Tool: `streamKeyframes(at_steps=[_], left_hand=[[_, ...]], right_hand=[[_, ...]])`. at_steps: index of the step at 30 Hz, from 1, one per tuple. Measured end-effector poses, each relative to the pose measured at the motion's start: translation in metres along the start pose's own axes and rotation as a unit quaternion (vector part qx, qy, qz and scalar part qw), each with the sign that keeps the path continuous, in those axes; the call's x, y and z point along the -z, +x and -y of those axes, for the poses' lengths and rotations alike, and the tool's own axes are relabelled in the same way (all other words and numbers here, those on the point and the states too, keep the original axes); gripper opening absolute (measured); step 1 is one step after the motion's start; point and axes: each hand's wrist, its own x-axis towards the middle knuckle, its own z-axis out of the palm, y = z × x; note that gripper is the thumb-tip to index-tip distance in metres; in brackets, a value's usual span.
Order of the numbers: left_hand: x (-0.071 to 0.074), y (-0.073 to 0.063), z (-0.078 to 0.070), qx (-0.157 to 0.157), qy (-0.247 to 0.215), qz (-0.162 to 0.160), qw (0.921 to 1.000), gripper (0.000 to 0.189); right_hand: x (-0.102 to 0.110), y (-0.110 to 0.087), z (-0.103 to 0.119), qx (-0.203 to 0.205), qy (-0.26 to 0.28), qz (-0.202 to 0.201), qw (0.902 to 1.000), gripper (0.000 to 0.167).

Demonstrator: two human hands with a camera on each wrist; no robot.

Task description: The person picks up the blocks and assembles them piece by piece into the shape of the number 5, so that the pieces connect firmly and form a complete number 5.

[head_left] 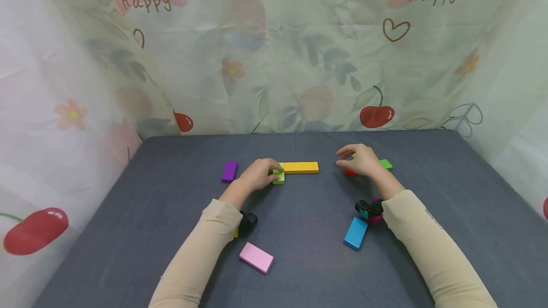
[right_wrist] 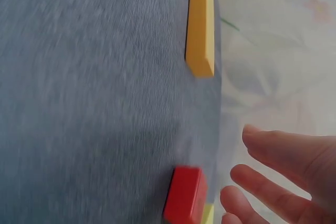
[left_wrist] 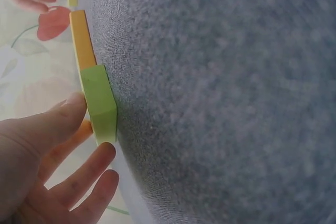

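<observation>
My left hand [head_left: 260,174] is at a light green block [head_left: 278,179], its thumb and fingers curled around the block's left end. In the left wrist view, the thumb touches one side of this green block [left_wrist: 97,90]. The block's other end meets a long orange-yellow block [head_left: 301,168], forming one piece-to-piece line with it. Farther right, my right hand [head_left: 361,159] hovers with fingers parted and nothing between them. Just beneath it lie a red block [right_wrist: 185,195] and a pale yellow block [right_wrist: 208,214], partly hidden by the hand in the head view.
A purple block [head_left: 229,172] lies left of the left hand. Nearer me are a pink block [head_left: 257,257], a blue block [head_left: 356,233] and a yellow block [head_left: 236,234] mostly under the left sleeve. A green block [head_left: 386,164] sits behind the right wrist. Patterned cloth [head_left: 282,61] hangs behind the table.
</observation>
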Motion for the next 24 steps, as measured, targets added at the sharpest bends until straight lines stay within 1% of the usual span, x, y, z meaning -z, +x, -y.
streamKeyframes(at_steps=[6,11,18,24], left_hand=[[0.001,-0.001,-0.001,0.003,-0.003,0.001,1.0000,0.027],[0.001,-0.001,-0.001,0.005,-0.005,-0.001,1.0000,0.027],[0.002,0.000,-0.003,0.013,-0.003,0.004,0.9999,0.027],[0.002,0.000,-0.003,0.012,-0.003,0.002,0.9999,0.027]], right_hand=[[0.009,-0.005,-0.014,-0.006,-0.009,-0.002,0.9999,0.036],[0.013,-0.007,-0.023,-0.009,-0.022,0.004,0.9997,0.040],[0.012,-0.006,-0.031,-0.028,-0.027,0.025,0.9989,0.042],[0.010,-0.005,-0.031,-0.035,-0.027,0.030,0.9986,0.040]])
